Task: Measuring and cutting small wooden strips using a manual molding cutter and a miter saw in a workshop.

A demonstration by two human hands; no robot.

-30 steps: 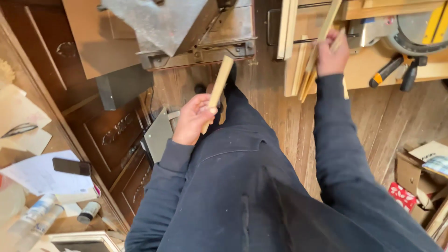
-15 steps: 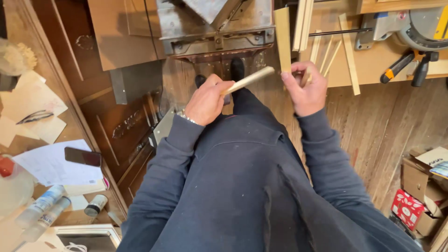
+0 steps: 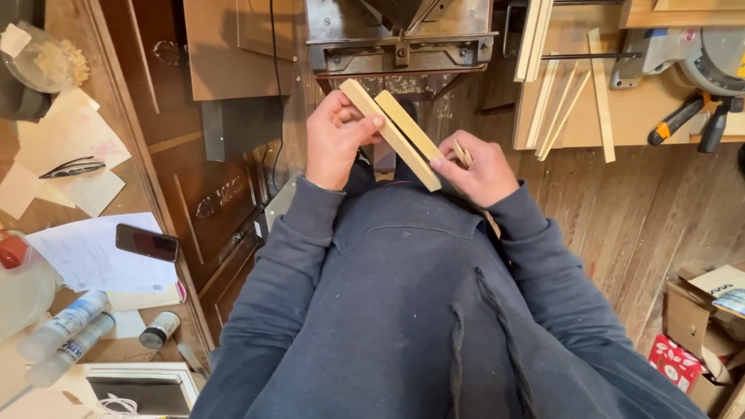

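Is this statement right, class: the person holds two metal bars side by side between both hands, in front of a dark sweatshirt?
Not quite. The head view shows two wooden strips, pale and flat, not metal bars. The left hand and right hand do hold them side by side before the dark sweatshirt.

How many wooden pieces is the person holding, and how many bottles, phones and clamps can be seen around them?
Wooden strips held side by side by both hands: 2
Plastic bottles on the desk: 2
Phones: 1
Orange-handled clamps: 2
Total: 7
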